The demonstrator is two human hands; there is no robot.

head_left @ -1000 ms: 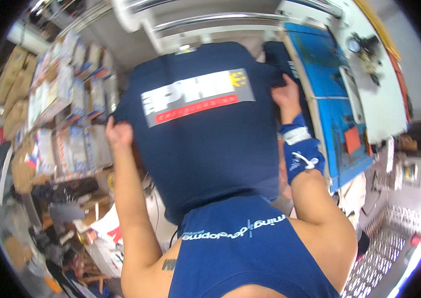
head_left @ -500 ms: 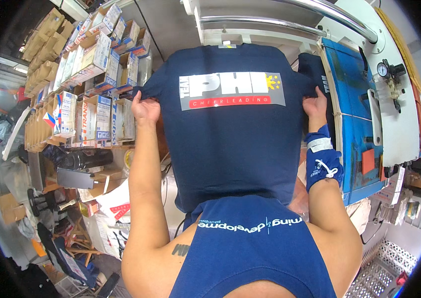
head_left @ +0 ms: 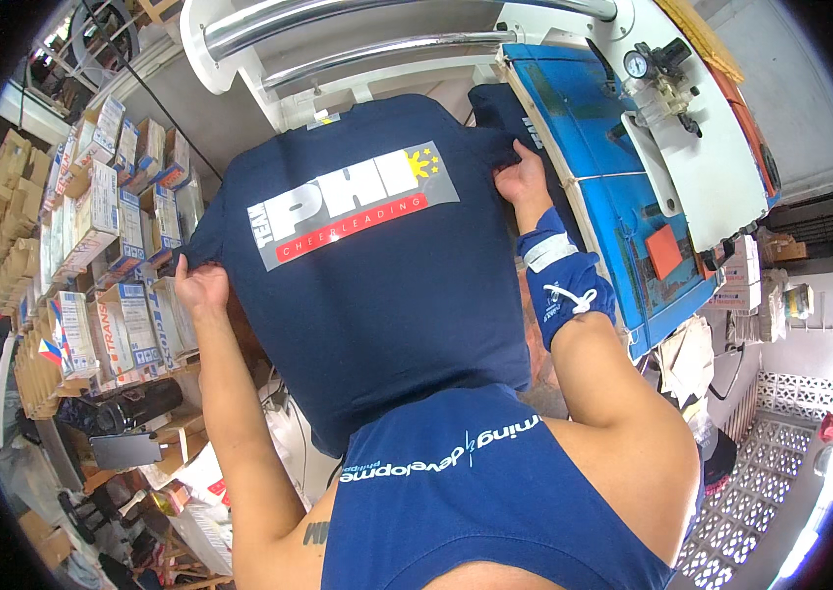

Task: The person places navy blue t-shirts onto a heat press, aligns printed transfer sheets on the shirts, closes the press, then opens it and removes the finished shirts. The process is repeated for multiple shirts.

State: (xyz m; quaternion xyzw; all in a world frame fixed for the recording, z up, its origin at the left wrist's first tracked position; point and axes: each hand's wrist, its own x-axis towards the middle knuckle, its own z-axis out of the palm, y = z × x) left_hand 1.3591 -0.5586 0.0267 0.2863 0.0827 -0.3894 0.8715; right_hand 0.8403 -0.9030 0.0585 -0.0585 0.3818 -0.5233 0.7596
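A navy T-shirt [head_left: 377, 324] lies spread face-up before me, with a white, grey, red and yellow print across its chest. My left hand [head_left: 202, 283] pinches the shirt's left sleeve at the hem, thumb and fingers together. At the opposite sleeve, my right hand [head_left: 522, 174] grips the fabric in the same way. A second dark garment [head_left: 495, 103] shows partly from under the right side of the shirt. A blue cloth wrap with a white band covers my right forearm.
A blue press platen [head_left: 618, 226] with an orange patch adjoins the right side, beside a white machine plate carrying a pressure gauge [head_left: 636, 64]. Chrome rails [head_left: 387, 57] cross behind the shirt. Stacked cardboard boxes [head_left: 92, 211] fill the left; a plastic crate or grille [head_left: 751, 482] shows low right.
Both hands keep hold of the sleeves throughout. The camera's view has swung between frames, shifting shirt, hands and surroundings together; little else differs.
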